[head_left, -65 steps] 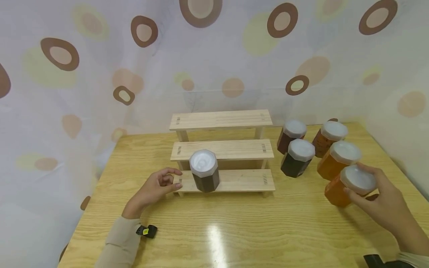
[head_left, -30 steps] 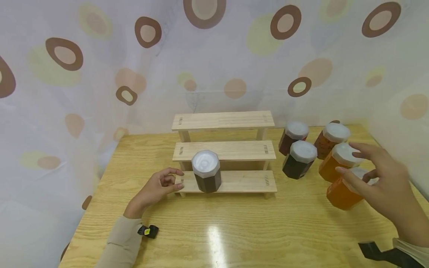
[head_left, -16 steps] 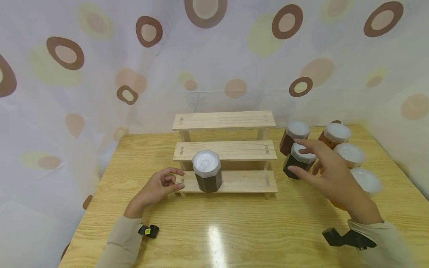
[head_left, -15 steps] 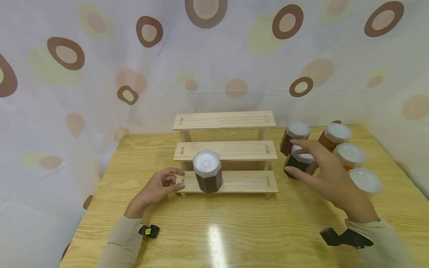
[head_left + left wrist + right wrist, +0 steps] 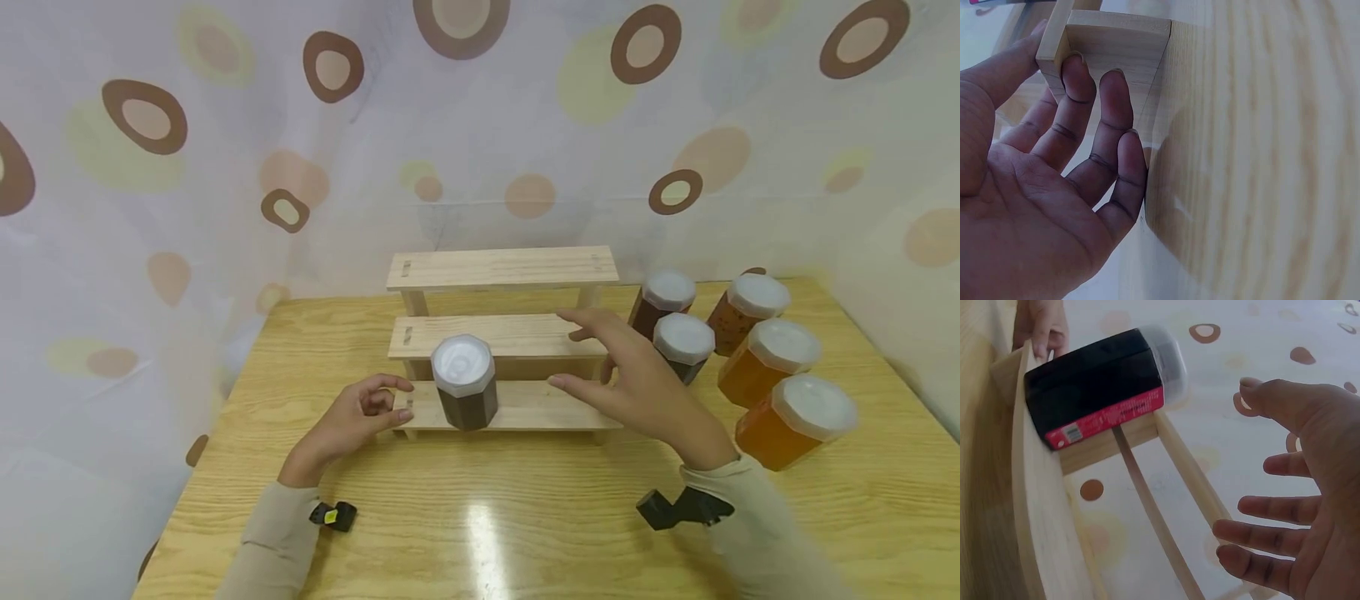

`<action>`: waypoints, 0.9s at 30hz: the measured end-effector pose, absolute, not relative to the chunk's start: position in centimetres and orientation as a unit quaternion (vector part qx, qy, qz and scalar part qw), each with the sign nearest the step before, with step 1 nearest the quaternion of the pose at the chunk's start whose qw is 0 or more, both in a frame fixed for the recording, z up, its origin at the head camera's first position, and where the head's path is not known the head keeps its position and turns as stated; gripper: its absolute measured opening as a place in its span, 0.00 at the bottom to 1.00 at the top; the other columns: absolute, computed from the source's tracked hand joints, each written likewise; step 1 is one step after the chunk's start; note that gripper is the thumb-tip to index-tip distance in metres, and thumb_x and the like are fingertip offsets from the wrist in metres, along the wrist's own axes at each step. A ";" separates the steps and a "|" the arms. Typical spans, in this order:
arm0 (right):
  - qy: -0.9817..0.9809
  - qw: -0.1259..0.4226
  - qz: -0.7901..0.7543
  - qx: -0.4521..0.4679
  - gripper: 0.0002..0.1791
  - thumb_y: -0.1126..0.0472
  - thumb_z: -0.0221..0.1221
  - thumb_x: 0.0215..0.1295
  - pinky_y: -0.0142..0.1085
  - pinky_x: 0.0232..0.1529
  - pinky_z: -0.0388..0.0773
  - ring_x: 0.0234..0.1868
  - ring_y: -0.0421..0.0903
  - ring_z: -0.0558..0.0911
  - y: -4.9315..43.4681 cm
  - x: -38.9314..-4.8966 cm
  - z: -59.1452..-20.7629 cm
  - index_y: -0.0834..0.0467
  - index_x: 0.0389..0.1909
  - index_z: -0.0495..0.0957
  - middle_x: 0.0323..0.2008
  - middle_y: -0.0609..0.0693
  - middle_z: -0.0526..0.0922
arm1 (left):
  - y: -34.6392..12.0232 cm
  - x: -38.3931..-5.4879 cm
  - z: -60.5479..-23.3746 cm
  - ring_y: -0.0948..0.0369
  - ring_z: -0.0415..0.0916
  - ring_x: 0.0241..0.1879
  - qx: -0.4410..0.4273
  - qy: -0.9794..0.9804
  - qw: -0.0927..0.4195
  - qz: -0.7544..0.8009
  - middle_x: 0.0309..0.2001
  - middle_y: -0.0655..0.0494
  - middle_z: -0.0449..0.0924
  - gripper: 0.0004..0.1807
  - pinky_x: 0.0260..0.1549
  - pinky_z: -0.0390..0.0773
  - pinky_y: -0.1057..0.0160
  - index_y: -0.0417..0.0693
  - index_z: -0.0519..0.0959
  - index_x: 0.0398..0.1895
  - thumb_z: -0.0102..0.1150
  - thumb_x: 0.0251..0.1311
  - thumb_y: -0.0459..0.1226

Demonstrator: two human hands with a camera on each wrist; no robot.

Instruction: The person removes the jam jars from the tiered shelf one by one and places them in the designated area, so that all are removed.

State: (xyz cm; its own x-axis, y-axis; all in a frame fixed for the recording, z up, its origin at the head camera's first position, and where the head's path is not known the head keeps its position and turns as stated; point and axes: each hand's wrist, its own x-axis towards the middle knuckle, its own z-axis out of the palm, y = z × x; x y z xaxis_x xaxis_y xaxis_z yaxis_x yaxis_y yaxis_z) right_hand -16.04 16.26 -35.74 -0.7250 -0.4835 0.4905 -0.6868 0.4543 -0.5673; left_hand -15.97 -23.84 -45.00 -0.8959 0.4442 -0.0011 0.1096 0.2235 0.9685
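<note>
A three-tier wooden shelf stands at the middle of the table. On its lowest board sits a dark jar with a whitish lid, left of centre; the right wrist view shows its pink label with a barcode. My left hand holds the left end of that board, thumb at the front edge and index finger at the back. In the left wrist view its other fingers curl loosely below the board. My right hand is over the shelf's right end, holding nothing, with thumb and fingers spread apart toward the jar.
Right of the shelf stand a dark jar, partly behind my right hand, and a dark reddish jar. Beyond them are a speckled orange jar and two orange jars, one behind and one in front. A patterned curtain hangs behind.
My right hand has let go of the front orange jar and moved left, past the dark jar, to the shelf's right end. The left hand has stayed at the board.
</note>
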 end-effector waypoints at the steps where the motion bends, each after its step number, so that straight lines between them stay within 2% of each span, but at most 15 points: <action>1: -0.841 0.126 0.396 0.347 0.43 0.62 0.77 0.58 0.36 0.28 0.78 0.56 0.55 0.80 15.9 -16.2 -35.8 0.55 0.74 0.68 0.65 0.55 0.76 | -23.8 -16.0 -45.0 0.64 0.64 0.26 0.180 0.769 0.140 0.597 0.26 0.56 0.73 0.21 0.30 0.66 0.66 0.35 0.74 0.63 0.64 0.69 0.29; 9: -0.815 0.098 0.435 0.369 0.43 0.62 0.76 0.59 0.42 0.31 0.81 0.58 0.58 0.79 13.0 -16.6 -35.8 0.55 0.74 0.68 0.65 0.54 0.76 | -23.9 -16.1 -45.2 0.65 0.63 0.26 0.183 0.770 0.138 0.595 0.26 0.56 0.73 0.21 0.30 0.65 0.66 0.35 0.74 0.63 0.65 0.69 0.29; 14: -0.804 0.080 0.449 0.382 0.43 0.61 0.78 0.57 0.41 0.31 0.82 0.58 0.57 0.79 11.0 -16.7 -35.8 0.56 0.73 0.68 0.65 0.53 0.75 | -23.9 -16.1 -45.1 0.65 0.63 0.25 0.183 0.772 0.136 0.593 0.26 0.56 0.73 0.21 0.30 0.65 0.66 0.35 0.74 0.62 0.65 0.68 0.29; 18: -0.803 0.069 0.447 0.387 0.43 0.58 0.78 0.57 0.43 0.32 0.83 0.58 0.54 0.79 9.6 -16.7 -35.9 0.56 0.73 0.69 0.64 0.53 0.76 | -23.9 -16.0 -44.9 0.65 0.64 0.25 0.184 0.770 0.137 0.595 0.26 0.56 0.74 0.21 0.30 0.66 0.66 0.35 0.74 0.62 0.65 0.68 0.28; 24: -0.815 0.077 0.413 0.398 0.42 0.51 0.77 0.59 0.46 0.46 0.81 0.55 0.44 0.79 7.8 -16.6 -36.3 0.58 0.71 0.70 0.63 0.50 0.78 | -23.8 -16.0 -45.0 0.65 0.65 0.26 0.181 0.770 0.138 0.596 0.27 0.56 0.76 0.21 0.30 0.66 0.66 0.35 0.74 0.63 0.65 0.69 0.28; 27: -0.816 0.082 0.409 0.400 0.40 0.51 0.77 0.59 0.46 0.45 0.81 0.51 0.44 0.79 7.0 -16.5 -36.4 0.59 0.69 0.72 0.60 0.50 0.79 | -23.9 -16.0 -44.9 0.65 0.65 0.26 0.181 0.770 0.138 0.595 0.27 0.56 0.76 0.21 0.30 0.66 0.66 0.35 0.74 0.63 0.64 0.69 0.29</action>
State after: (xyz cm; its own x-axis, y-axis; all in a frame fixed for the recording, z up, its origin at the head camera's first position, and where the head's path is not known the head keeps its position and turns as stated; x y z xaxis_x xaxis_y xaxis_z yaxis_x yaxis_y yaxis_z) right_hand -16.50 7.00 -36.43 -0.6659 -0.5860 0.4617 -0.7204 0.3441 -0.6023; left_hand -15.97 -23.90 -44.95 -0.8961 0.4439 0.0029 0.1149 0.2255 0.9674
